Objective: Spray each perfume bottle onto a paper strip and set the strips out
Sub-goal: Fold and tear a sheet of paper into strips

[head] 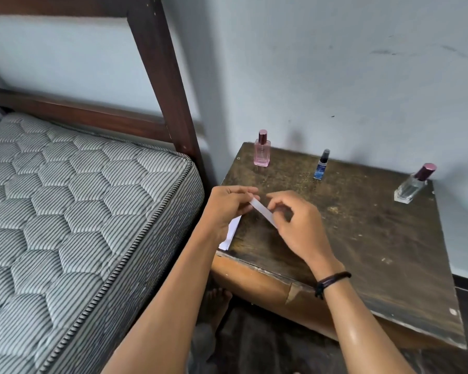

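The left hand (pixel 227 209) and the right hand (pixel 297 225) hold one white paper strip (pixel 261 210) between them, just above the near-left part of the table (pixel 362 238). The left thumb and forefinger pinch the strip's far end. The right hand's fingers are curled over its near end, which is hidden beneath them. The strip slants from far-left to near-right and no writing shows on it.

Under the left hand, more white paper (pixel 231 233) lies along the table's left edge, sticking out a little past it.

Three bottles stand along the far edge, well apart from one another:
- the pink bottle (pixel 262 149), square with a dark red cap, at the far-left corner
- the blue bottle (pixel 321 165) near the middle — a small sprayer with a dark cap and a blue label, its print too small to read
- the clear bottle (pixel 412 184), with a maroon cap, at the far-right corner

A dark bracelet (pixel 331 282) circles the right wrist. Left of the table are a striped quilted mattress (pixel 79 198) and a dark wooden bed frame (pixel 157 63).
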Demonstrator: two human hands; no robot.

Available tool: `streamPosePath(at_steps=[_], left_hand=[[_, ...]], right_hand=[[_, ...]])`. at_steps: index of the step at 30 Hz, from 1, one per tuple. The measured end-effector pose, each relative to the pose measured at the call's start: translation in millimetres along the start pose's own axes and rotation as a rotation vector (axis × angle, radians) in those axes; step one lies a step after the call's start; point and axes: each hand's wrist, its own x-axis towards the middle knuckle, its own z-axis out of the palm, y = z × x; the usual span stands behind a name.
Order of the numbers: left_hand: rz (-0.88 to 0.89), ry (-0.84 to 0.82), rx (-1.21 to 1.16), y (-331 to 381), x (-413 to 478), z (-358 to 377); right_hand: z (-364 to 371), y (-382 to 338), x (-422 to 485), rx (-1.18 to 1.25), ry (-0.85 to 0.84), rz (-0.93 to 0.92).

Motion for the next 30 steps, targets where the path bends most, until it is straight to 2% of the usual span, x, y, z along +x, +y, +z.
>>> streamPosePath(at_steps=[3, 7, 13, 21, 26, 30], left_hand=[[0.013, -0.04, 0.003, -1.5, -1.9, -3.0], [0.05, -0.057, 0.03, -5.1, -1.8, -6.5], [0.119, -0.037, 0.055, -8.0, 0.0, -5.3], [0.288, 0.081, 0.445, -9.5, 12.5, 5.5], [0.319, 0.107, 0.647, -6.7, 24.5, 8.1], [0.323, 0.112, 0.721, -5.7, 33.3, 5.6]], right_hand=[[-3.9, 0.7, 6.8, 0.233, 0.015, 0.265], [-10.5, 4.6, 9.5, 0.329, -0.154, 0.429], [-8.7, 4.3, 9.5, 0.31, -0.284, 0.458], [-7.5, 13.7, 9.9, 0.16, -0.246, 0.476], [-3.6, 19.1, 8.5, -0.042, -0.206, 0.483], [-0.9, 18.9, 7.1, -0.089, -0.188, 0.494]])
